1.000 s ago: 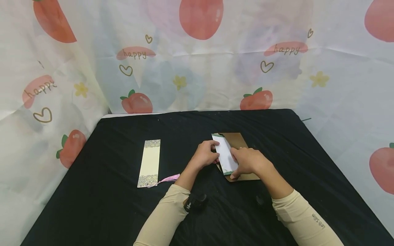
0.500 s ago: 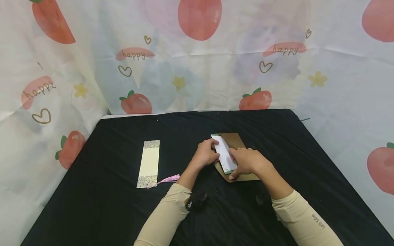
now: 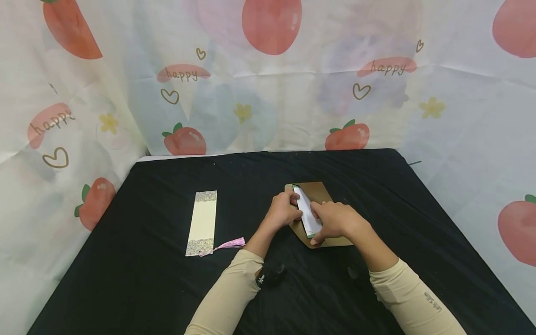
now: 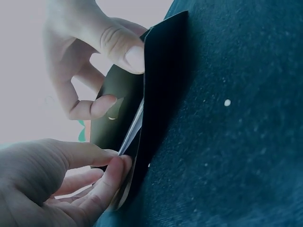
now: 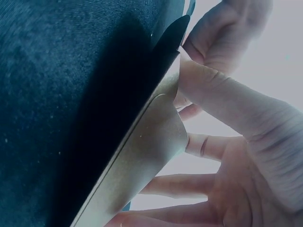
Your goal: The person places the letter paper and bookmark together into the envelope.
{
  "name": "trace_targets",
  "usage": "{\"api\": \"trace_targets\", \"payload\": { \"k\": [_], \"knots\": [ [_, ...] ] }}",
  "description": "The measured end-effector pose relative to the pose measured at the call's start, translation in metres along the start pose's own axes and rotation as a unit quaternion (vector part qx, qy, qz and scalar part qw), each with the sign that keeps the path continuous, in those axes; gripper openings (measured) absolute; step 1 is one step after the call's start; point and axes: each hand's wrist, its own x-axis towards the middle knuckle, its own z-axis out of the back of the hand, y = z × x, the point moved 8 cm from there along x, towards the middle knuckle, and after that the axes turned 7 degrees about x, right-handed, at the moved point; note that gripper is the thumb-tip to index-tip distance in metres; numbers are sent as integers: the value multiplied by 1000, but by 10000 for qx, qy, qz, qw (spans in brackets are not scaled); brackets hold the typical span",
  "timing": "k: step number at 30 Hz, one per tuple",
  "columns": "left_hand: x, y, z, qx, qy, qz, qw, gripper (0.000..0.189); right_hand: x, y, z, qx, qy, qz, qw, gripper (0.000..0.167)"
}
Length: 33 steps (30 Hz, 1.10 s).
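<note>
A brown paper envelope point(image 3: 321, 191) lies slanted on the black cloth, right of centre in the head view. In its open mouth is a white card point(image 3: 307, 213) with green trim at its ends; only a narrow strip shows outside. My left hand point(image 3: 284, 211) pinches the card's left edge between thumb and fingers, as the left wrist view shows too. From the other side my right hand point(image 3: 337, 219) holds the envelope point(image 5: 147, 142), thumb at the near end of the mouth and fingers on its upper face. The part of the card inside is hidden.
A cream bookmark point(image 3: 202, 222) with patterned ends lies flat to the left, its pink tassel point(image 3: 230, 244) reaching toward my left forearm. Black cloth point(image 3: 125, 260) covers the table. A fruit-printed curtain point(image 3: 268, 107) hangs behind and at both sides.
The white card has slid rightward into the envelope, so less of it shows. My left hand moved slightly right with it, and more of the flap is visible. My right hand stays nearly still.
</note>
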Motion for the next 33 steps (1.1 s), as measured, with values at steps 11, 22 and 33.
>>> {"api": "trace_targets", "payload": {
  "k": [11, 22, 33],
  "knots": [
    [0, 1, -2, 69, -39, 103, 9999, 41, 0, 1, 1, -35, -27, 41, 10000, 63],
    [-5, -1, 7, -258, -30, -105, 9996, 41, -1, 2, -1, -46, -17, 37, 10000, 62],
    [-9, 4, 30, -410, -157, -241, 9987, 41, 0, 3, -2, -160, -59, 16, 9999, 61]
  ]
}}
